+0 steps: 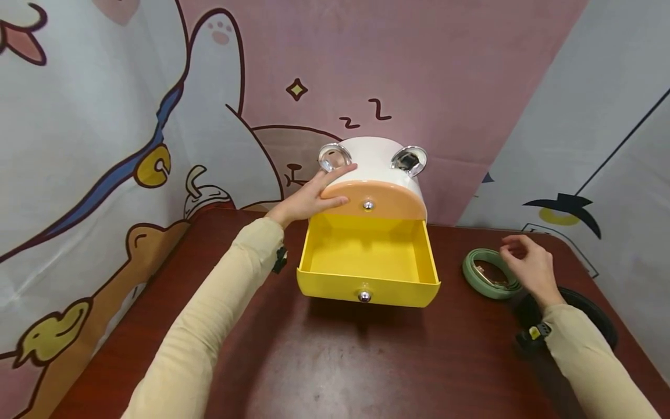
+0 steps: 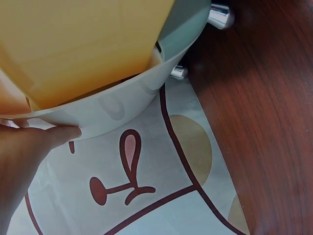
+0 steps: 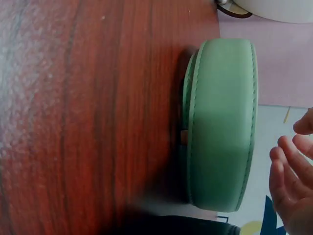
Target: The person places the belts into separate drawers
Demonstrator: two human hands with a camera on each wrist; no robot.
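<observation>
Your left hand (image 1: 314, 195) rests, fingers extended, on one box (image 1: 373, 158), one yellow drawer (image 1: 330, 285) out; your right hand (image 1: 533, 270), loosely curled, holds nothing beside one belt (image 1: 477, 280).

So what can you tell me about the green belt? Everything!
The green belt is coiled into a ring lying on the reddish-brown table, right of the yellow drawer. It looks like leather, with stitching along its edges. Gold-coloured metal, probably its buckle, shows inside the coil. The right hand is close by, seemingly not touching it.
</observation>
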